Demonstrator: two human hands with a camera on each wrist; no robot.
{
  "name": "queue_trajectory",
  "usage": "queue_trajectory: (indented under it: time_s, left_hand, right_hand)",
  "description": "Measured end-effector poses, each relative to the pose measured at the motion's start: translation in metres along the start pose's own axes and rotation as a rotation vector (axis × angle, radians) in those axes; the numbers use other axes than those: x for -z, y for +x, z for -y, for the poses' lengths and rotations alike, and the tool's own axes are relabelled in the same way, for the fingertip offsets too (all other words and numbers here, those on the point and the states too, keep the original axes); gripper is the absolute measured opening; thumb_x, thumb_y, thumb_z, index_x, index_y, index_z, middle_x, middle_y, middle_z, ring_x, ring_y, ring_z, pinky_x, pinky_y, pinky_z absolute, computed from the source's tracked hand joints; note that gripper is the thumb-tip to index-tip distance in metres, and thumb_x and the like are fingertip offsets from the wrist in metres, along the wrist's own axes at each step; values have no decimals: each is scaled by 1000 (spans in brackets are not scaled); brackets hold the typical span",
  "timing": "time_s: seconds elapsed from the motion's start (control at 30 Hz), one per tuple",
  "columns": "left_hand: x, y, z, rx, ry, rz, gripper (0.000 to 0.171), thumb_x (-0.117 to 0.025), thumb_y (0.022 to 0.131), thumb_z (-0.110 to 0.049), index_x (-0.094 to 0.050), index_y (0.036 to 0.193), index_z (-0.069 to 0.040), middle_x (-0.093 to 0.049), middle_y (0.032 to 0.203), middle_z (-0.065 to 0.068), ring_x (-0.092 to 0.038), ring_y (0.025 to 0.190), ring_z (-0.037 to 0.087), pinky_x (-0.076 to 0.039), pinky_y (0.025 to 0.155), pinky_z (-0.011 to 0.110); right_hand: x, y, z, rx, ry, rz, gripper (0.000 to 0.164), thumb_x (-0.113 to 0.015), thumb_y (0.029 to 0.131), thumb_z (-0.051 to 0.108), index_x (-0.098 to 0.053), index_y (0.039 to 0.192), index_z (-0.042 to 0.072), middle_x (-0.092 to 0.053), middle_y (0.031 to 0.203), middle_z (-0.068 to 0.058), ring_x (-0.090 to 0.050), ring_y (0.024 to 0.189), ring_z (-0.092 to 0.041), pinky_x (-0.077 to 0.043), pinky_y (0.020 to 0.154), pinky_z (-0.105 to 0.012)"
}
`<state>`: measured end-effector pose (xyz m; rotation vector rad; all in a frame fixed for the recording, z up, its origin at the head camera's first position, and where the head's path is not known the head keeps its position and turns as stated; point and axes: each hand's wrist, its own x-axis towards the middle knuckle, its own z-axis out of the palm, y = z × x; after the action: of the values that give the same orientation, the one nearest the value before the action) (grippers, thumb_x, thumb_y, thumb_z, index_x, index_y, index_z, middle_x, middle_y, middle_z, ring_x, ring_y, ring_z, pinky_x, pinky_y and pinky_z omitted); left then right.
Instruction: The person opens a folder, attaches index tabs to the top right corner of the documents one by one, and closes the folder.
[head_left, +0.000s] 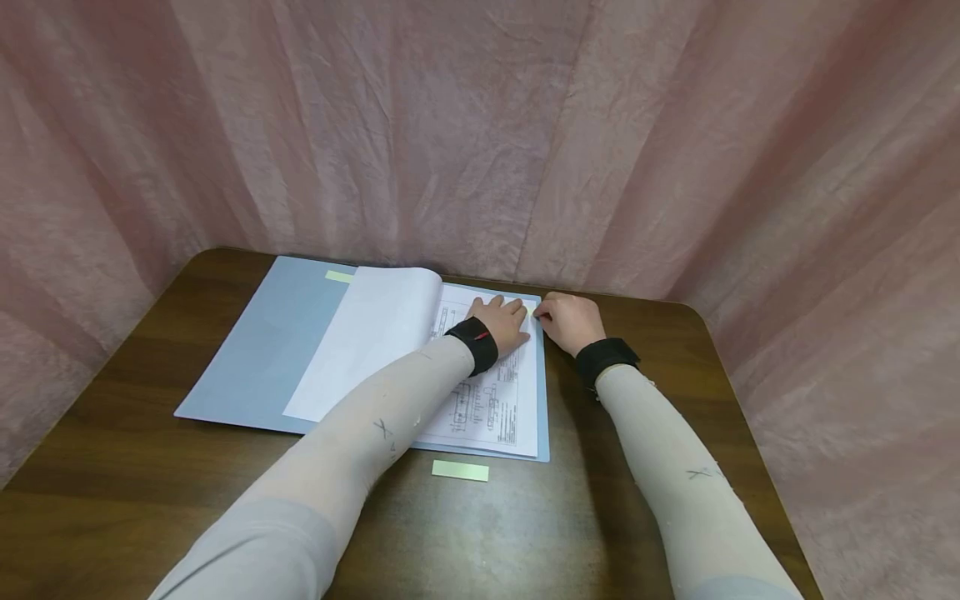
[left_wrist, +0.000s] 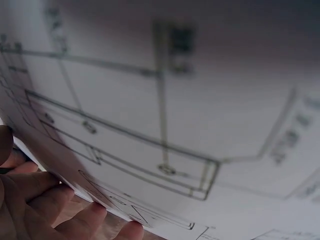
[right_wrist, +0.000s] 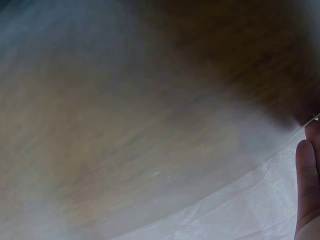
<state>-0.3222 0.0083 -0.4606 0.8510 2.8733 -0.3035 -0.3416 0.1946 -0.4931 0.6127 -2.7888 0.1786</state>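
A light blue folder (head_left: 251, 358) lies spread on the table, holding sheets with printed technical drawings (head_left: 506, 408). My left hand (head_left: 501, 325) rests with fingers spread on the upper part of the drawing page; in the left wrist view its fingers (left_wrist: 90, 220) reach along the page's edge. At the folder's top right corner, my right hand (head_left: 573, 322) has its fingers curled and pinches a small pale yellow sticky note (head_left: 530, 307), mostly hidden by the fingertips. The right wrist view catches only the thumb and a finger (right_wrist: 306, 165) at its right border.
A white sheet (head_left: 367, 333) is folded over to the left, its bend standing up. One pale green sticky strip (head_left: 340, 276) is at the folder's top edge, another strip (head_left: 460, 471) on the wooden table (head_left: 510, 533) in front. Behind hangs a pink curtain (head_left: 480, 142).
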Motion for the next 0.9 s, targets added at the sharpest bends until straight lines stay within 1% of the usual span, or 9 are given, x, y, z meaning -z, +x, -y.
queue_trajectory:
  time_s: [0.3, 0.47, 0.6, 0.7, 0.8, 0.9]
  left_hand:
    - [-4, -4, 1, 0, -2, -2, 65, -34, 105, -55, -32, 159, -19, -28, 162, -1, -31, 145, 29, -31, 108, 53]
    - [-6, -10, 0, -9, 21, -12, 63, -36, 105, -53, -35, 157, -17, -32, 161, 0, -34, 144, 29, -34, 107, 52]
    - [-8, -14, 0, -6, 47, -2, 61, -36, 106, -51, -35, 157, -18, -32, 160, -1, -35, 143, 27, -35, 106, 51]
    - [-15, -14, 0, -9, 58, -2, 60, -37, 106, -50, -36, 157, -18, -33, 160, -2, -36, 142, 26, -36, 104, 51]
    - [-22, -17, 2, -15, 73, -1, 59, -38, 105, -50, -38, 155, -18, -36, 158, -1, -40, 139, 25, -39, 102, 51]
    - [-22, -25, 0, -28, 108, -7, 58, -41, 104, -51, -45, 151, -18, -44, 152, -1, -47, 132, 23, -43, 98, 47]
  right_hand:
    - [-1, 6, 0, -2, 10, 8, 13, -72, 90, 18, -79, 100, 20, -69, 96, 5, -65, 82, -16, -50, 72, -34]
    - [-2, 6, 1, 10, 21, 14, 14, -73, 89, 19, -79, 101, 19, -70, 96, 4, -66, 82, -17, -51, 72, -35]
    - [-4, 7, 1, 12, 21, 10, 14, -73, 89, 19, -79, 101, 20, -70, 98, 5, -66, 83, -17, -51, 72, -35]
    - [-5, 8, 0, 4, 24, 7, 13, -73, 89, 19, -79, 100, 21, -70, 99, 5, -66, 83, -16, -51, 73, -35]
    - [-7, 10, 0, 7, 36, 17, 13, -72, 90, 19, -79, 101, 20, -70, 99, 5, -66, 83, -16, -50, 72, -34]
    - [-8, 9, -3, 10, 46, 26, 13, -71, 90, 19, -79, 101, 20, -69, 98, 4, -65, 82, -16, -50, 72, -34]
